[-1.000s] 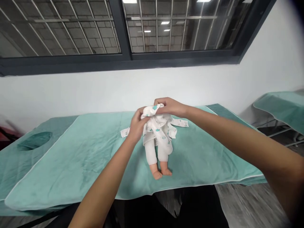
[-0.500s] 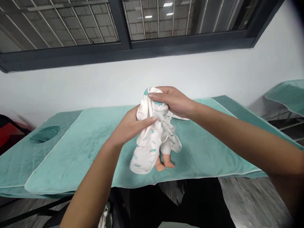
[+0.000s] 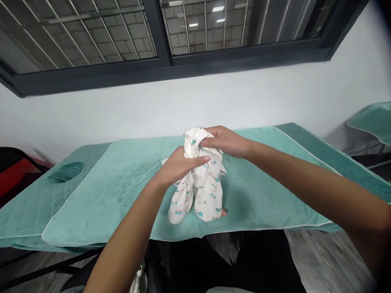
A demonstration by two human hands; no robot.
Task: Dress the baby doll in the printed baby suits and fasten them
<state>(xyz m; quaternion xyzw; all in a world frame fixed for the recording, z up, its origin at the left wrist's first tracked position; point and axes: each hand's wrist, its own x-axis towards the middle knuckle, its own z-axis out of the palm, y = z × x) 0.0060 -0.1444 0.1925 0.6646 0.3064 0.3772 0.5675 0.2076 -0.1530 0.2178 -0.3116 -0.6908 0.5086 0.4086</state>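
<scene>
Below the window (image 3: 183,40), bedding (image 3: 262,187) bears a probable doll (image 3: 224,212).

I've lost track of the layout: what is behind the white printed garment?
Past the lower right edge of the garment, part of a doll's foot shows, with green cover beside it. Anything else behind is hidden.

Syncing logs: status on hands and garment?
Left hand, right hand both gripping printed garment. Bunched at top, hanging below. Garment partly blocks doll foot behind.
</scene>
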